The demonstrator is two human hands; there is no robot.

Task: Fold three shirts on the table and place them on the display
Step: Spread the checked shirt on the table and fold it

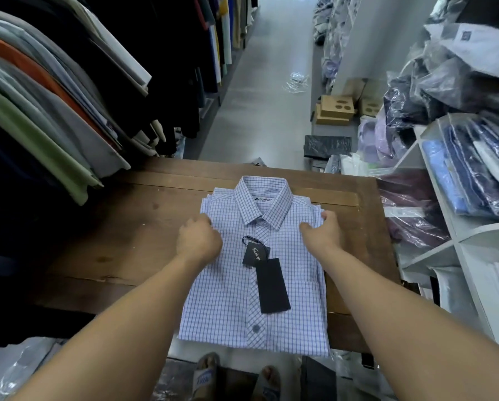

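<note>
Left grip (199,238): fingers curled onto the left shoulder edge of the checked shirt (230,299), holding the fold there; knuckles up.
Right grip (323,233): thumb and fingers pinch a small ruck of cloth at the right shoulder edge.
Shirt position: folded, front up and buttoned, flat on the wooden tabletop (126,227), right of centre; collar (261,195) at the far end.
Tags: a long black hang tag (272,286) and a smaller dark one (254,253) lie on the placket, strung from a button below the collar.
Edges: near hem sits at the tabletop's near edge; the right side of the shirt is near the right edge; bare wood shows beyond the collar.
Open room: broad bare wood to the left of the shirt; a grey floor aisle (257,96) runs straight ahead past the tabletop.
Crowding, left: hanging garments (39,111) reach over the tabletop's far left corner.
Crowding, right: white shelving (445,212) just beside the tabletop, packed with bagged shirts (474,169).
Arm pose: both bare forearms reach forward and inward from the lower corners, wrists straight, one grip on each shoulder, level with each other.
Hidden: left fingertips are tucked under the hand; the shirt's sleeves are folded out of sight; the tabletop's near left corner is covered by the forearm.
Cut off: sandalled feet (207,377) show below the near edge, partly out of frame.
</note>
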